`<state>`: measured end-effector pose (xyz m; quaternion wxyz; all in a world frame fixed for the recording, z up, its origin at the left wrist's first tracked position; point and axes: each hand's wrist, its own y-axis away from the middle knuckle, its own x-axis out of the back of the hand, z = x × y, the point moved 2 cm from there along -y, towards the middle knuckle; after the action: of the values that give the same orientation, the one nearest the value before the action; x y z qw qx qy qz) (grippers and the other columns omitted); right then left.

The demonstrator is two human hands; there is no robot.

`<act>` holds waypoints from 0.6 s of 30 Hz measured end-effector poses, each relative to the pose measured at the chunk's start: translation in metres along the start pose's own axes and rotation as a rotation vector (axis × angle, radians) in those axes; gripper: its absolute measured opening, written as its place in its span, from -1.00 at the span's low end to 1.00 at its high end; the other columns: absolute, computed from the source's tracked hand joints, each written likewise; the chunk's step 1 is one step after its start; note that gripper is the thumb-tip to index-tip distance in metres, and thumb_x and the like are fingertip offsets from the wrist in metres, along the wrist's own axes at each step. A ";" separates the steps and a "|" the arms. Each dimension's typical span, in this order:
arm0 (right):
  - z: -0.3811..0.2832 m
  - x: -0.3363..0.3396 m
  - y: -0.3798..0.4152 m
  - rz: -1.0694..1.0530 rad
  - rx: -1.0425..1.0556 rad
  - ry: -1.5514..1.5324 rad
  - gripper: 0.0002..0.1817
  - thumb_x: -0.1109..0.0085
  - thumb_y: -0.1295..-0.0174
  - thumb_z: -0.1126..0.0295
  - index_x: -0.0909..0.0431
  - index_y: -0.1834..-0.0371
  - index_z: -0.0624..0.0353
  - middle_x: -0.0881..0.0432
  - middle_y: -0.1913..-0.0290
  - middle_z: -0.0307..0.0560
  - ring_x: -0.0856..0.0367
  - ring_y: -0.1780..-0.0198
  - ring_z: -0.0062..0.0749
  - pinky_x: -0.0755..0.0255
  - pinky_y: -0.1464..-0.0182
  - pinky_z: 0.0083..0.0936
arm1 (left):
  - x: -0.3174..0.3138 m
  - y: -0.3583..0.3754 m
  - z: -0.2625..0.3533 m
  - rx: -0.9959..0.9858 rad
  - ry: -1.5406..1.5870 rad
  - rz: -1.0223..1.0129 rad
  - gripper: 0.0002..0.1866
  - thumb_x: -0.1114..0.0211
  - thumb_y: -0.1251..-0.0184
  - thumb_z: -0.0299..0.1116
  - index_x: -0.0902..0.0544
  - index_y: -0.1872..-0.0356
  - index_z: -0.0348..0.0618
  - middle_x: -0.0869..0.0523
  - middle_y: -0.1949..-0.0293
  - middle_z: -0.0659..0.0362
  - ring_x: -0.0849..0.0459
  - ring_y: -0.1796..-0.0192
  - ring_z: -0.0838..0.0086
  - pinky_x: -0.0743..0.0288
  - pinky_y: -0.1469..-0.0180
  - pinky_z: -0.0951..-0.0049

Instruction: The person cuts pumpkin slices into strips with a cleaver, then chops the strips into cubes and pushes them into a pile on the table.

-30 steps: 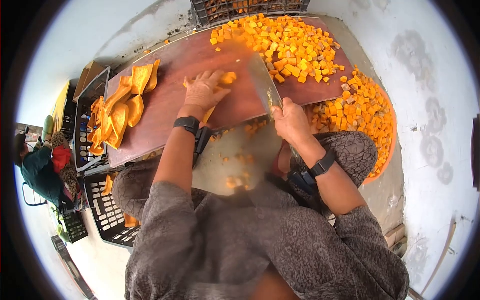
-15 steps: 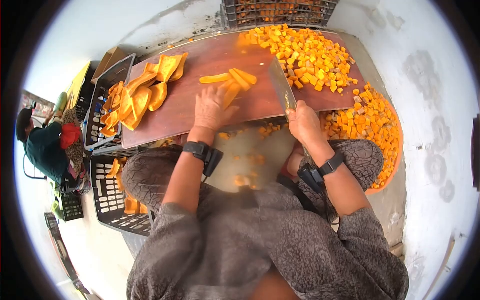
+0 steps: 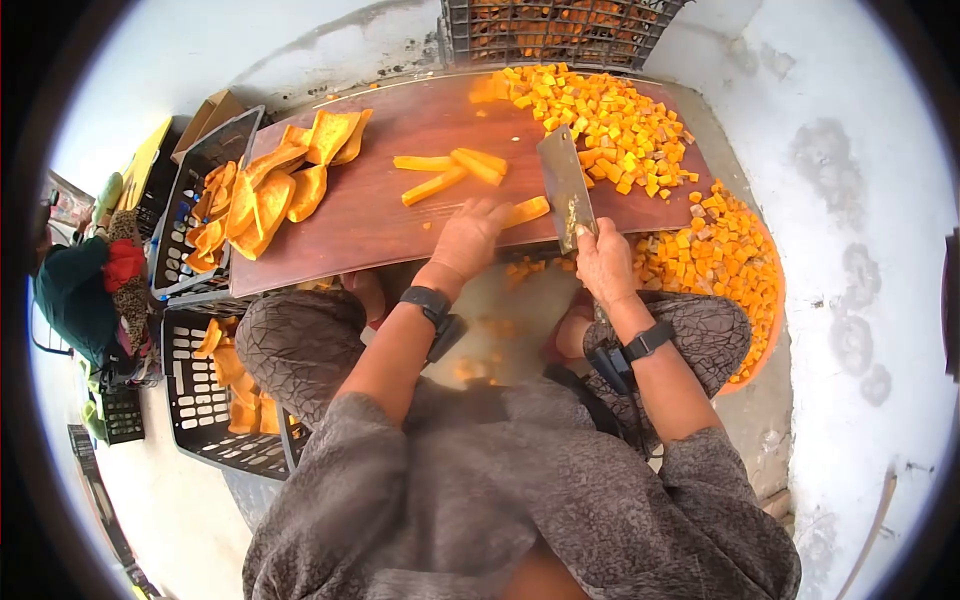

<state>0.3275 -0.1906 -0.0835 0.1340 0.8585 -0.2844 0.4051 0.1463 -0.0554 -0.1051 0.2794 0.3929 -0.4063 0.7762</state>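
Observation:
My right hand (image 3: 604,265) is wrapped round the handle of a cleaver (image 3: 566,185), whose broad blade stands on edge over the board. My left hand (image 3: 468,240), slightly blurred, grips the near end of a pumpkin strip (image 3: 526,211) that points toward the blade. A few more pumpkin strips (image 3: 432,187) lie crossed on the reddish-brown board (image 3: 370,215), just beyond my left fingers. Behind and right of the cleaver spreads a heap of pumpkin cubes (image 3: 620,120).
Large pumpkin slabs (image 3: 262,205) pile up at the board's left end, partly over a black crate (image 3: 170,255). Another crate (image 3: 200,425) sits below it. An orange tub (image 3: 778,300) full of cubes stands right. A person (image 3: 75,290) is at far left.
My left hand has moved right, bringing one pumpkin strip away from the others toward the cleaver. The cleaver stays in my right hand. The whole view has shifted slightly.

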 end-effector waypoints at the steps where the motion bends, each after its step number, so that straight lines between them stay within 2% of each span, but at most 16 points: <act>1: 0.007 -0.005 -0.001 -0.012 -0.055 -0.102 -0.57 -0.01 -0.38 0.09 -0.47 0.00 0.29 -0.66 0.20 0.36 -0.61 0.08 0.29 -0.45 0.03 0.07 | -0.003 -0.004 0.003 -0.022 0.031 0.024 -0.57 -0.18 -0.16 -0.58 -0.58 -0.11 -0.14 -0.63 0.03 -0.02 -0.56 -0.05 0.00 -0.48 -0.14 0.13; 2: 0.015 -0.011 -0.003 -0.011 -0.058 -0.093 -0.57 -0.01 -0.38 0.09 -0.47 0.00 0.29 -0.66 0.20 0.36 -0.61 0.08 0.29 -0.45 0.03 0.07 | -0.004 -0.006 0.004 -0.043 0.062 0.048 -0.57 -0.17 -0.16 -0.59 -0.59 -0.11 -0.12 -0.63 0.04 -0.01 -0.57 -0.04 0.01 -0.48 -0.14 0.14; 4: 0.025 -0.018 -0.005 0.139 0.105 -0.162 -0.73 -0.06 -0.41 0.25 -0.46 0.14 0.29 -0.52 0.56 -0.15 -0.47 0.69 -0.56 -0.37 0.65 -0.51 | -0.016 -0.015 -0.009 -0.062 0.078 0.069 -0.56 -0.17 -0.15 -0.60 -0.60 -0.10 -0.10 -0.64 0.05 -0.01 -0.57 -0.03 0.01 -0.48 -0.15 0.13; 6: 0.026 -0.016 -0.004 0.122 0.081 -0.184 -0.74 -0.05 -0.42 0.25 -0.47 0.15 0.28 -0.52 0.56 -0.16 -0.48 0.68 -0.56 -0.37 0.66 -0.53 | -0.020 -0.024 -0.019 -0.084 0.096 0.091 -0.56 -0.17 -0.14 -0.61 -0.61 -0.09 -0.08 -0.65 0.06 -0.01 -0.57 -0.03 0.00 -0.47 -0.15 0.12; 8: 0.018 -0.010 -0.003 0.111 0.059 -0.210 -0.74 -0.04 -0.42 0.25 -0.47 0.15 0.27 -0.52 0.56 -0.17 -0.48 0.68 -0.55 -0.36 0.66 -0.54 | -0.006 -0.037 -0.024 0.020 0.021 0.014 -0.55 -0.18 -0.12 -0.60 -0.63 -0.08 -0.02 -0.66 0.08 -0.03 -0.58 -0.05 0.00 -0.44 -0.20 0.10; 10: 0.012 -0.006 -0.001 0.052 -0.018 -0.313 -0.74 -0.02 -0.44 0.23 -0.47 0.13 0.24 -0.51 0.56 -0.19 -0.47 0.68 -0.57 -0.35 0.67 -0.58 | -0.007 -0.044 -0.040 0.033 0.022 -0.009 -0.55 -0.21 -0.10 -0.60 -0.66 -0.05 0.01 -0.67 0.10 -0.04 -0.57 -0.06 -0.01 -0.42 -0.22 0.09; 12: 0.006 -0.002 0.002 0.036 -0.064 -0.341 -0.74 -0.01 -0.44 0.22 -0.47 0.12 0.23 -0.51 0.56 -0.19 -0.47 0.68 -0.57 -0.35 0.67 -0.58 | -0.006 -0.043 -0.053 0.244 -0.049 0.118 -0.57 -0.23 -0.08 -0.59 -0.68 -0.03 -0.02 -0.67 0.09 -0.05 -0.58 -0.05 -0.01 -0.43 -0.21 0.10; 13: 0.004 0.000 0.003 0.021 -0.105 -0.374 -0.74 0.01 -0.45 0.21 -0.46 0.12 0.22 -0.51 0.56 -0.19 -0.47 0.68 -0.57 -0.35 0.67 -0.58 | -0.003 -0.041 -0.052 0.281 -0.038 0.160 -0.57 -0.24 -0.08 -0.59 -0.69 -0.03 -0.05 -0.67 0.08 -0.04 -0.57 -0.03 -0.02 -0.44 -0.21 0.10; 16: 0.002 0.002 0.002 0.012 -0.118 -0.323 -0.75 0.03 -0.46 0.22 -0.44 0.13 0.21 -0.49 0.58 -0.19 -0.47 0.69 -0.55 -0.35 0.68 -0.56 | 0.003 -0.038 -0.035 0.172 0.042 0.155 -0.50 -0.21 0.01 -0.65 -0.67 -0.02 0.05 -0.65 0.10 -0.02 -0.57 -0.01 -0.03 -0.50 -0.13 0.12; 17: 0.009 -0.002 -0.001 0.009 -0.117 -0.323 -0.75 0.03 -0.46 0.22 -0.44 0.13 0.21 -0.49 0.58 -0.19 -0.47 0.69 -0.55 -0.35 0.68 -0.56 | 0.001 -0.034 -0.029 0.176 0.041 0.155 -0.50 -0.21 0.01 -0.65 -0.67 -0.02 0.05 -0.65 0.10 -0.02 -0.57 -0.01 -0.03 -0.50 -0.13 0.12; 18: 0.013 -0.005 -0.006 0.046 -0.057 -0.221 -0.76 0.03 -0.45 0.24 -0.44 0.15 0.22 -0.48 0.60 -0.16 -0.48 0.69 -0.52 -0.35 0.68 -0.53 | -0.004 -0.031 -0.022 0.142 0.062 0.099 -0.55 -0.22 -0.06 -0.60 -0.67 -0.03 -0.03 -0.65 0.05 -0.02 -0.56 -0.03 -0.05 -0.48 -0.16 0.11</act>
<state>0.3358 -0.1899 -0.0958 0.1170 0.8870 -0.3285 0.3026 0.1630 -0.0213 -0.1036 0.2248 0.3669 -0.3602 0.8277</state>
